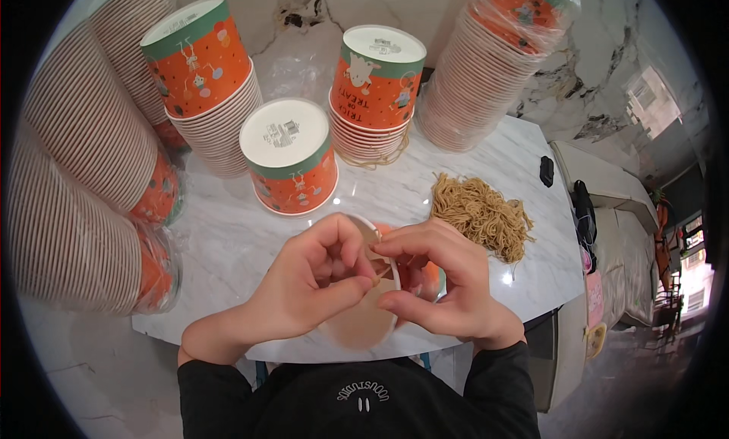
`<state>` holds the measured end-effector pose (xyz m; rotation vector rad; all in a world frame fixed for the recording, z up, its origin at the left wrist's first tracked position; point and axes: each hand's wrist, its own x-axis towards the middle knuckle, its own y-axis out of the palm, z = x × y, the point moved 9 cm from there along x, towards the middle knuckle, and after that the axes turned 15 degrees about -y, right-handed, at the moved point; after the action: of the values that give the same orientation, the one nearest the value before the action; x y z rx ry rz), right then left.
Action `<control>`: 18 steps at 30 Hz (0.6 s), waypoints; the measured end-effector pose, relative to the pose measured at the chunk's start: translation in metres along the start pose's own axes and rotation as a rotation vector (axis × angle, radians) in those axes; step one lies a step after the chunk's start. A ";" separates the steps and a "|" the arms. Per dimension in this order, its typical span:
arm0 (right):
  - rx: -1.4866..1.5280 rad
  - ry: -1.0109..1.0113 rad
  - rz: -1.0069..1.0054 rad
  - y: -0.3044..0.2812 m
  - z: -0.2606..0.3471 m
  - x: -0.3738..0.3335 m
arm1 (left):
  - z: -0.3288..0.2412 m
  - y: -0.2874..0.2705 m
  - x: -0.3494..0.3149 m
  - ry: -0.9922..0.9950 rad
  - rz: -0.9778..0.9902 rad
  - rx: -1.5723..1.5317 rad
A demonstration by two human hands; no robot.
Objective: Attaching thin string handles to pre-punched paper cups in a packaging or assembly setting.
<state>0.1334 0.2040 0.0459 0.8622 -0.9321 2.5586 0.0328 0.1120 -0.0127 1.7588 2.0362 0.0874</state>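
A paper bucket [361,325] lies tilted between my hands, its pale inside facing me. My left hand [307,272] is closed, thumb and fingertips pinching a short bit of tan cord [377,277] at the bucket's rim. My right hand [448,276] grips the bucket's wall at the right, with fingers on the outside and the thumb over the rim. Its index fingertip reaches toward the cord. Much of the bucket's outer side is hidden behind the hands. To the right rests a tangled pile of tan cords [482,215].
An upside-down orange and green bucket [292,162] stands beyond my hands. Behind it are stacks of buckets, one at left [201,74] and one at centre [377,86]. Plastic-wrapped stacks [83,234] line the left; another wrapped stack [486,67] leans at back right. A black object [546,171] lies near the table's right edge.
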 end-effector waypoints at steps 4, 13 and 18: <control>-0.032 0.001 0.099 0.004 -0.002 -0.002 | -0.003 0.007 -0.005 0.033 0.005 0.053; -0.181 -0.107 0.149 -0.002 0.008 -0.006 | -0.018 0.004 -0.002 0.247 -0.199 0.531; -0.243 -0.174 0.190 -0.004 0.014 -0.008 | -0.033 0.015 -0.010 0.632 -0.422 0.931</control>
<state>0.1480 0.1972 0.0517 0.9755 -1.4061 2.4795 0.0357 0.1128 0.0251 1.8505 3.2265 -0.6012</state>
